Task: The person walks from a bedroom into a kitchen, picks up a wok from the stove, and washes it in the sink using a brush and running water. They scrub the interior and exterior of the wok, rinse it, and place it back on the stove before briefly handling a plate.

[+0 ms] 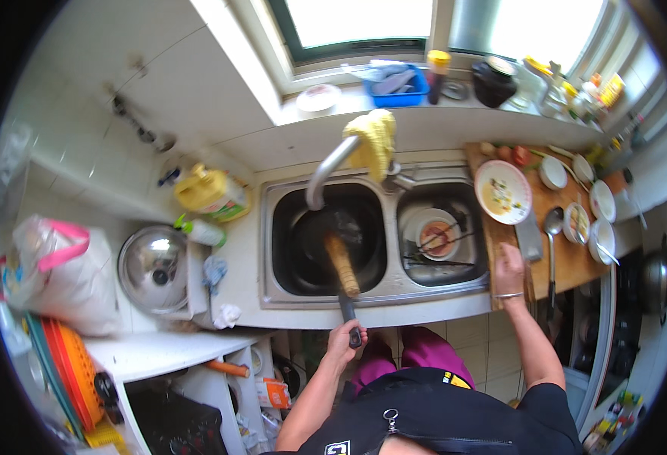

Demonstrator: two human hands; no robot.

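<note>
My left hand grips the black handle of a dark wok, whose bowl sits in the left sink basin under the faucet. A bamboo wok brush lies with its bristle end in the wok and its butt by the handle. My right hand rests at the left edge of the wooden cutting board, fingers curled; whether it holds anything is hidden. Beside it lies a cleaver. A bowl with yellowish residue and chopped bits stands just beyond.
The right basin holds stacked dishes and chopsticks. A yellow cloth hangs over the faucet. Small bowls and a metal ladle are on the board. A yellow jug and a steel lid stand left.
</note>
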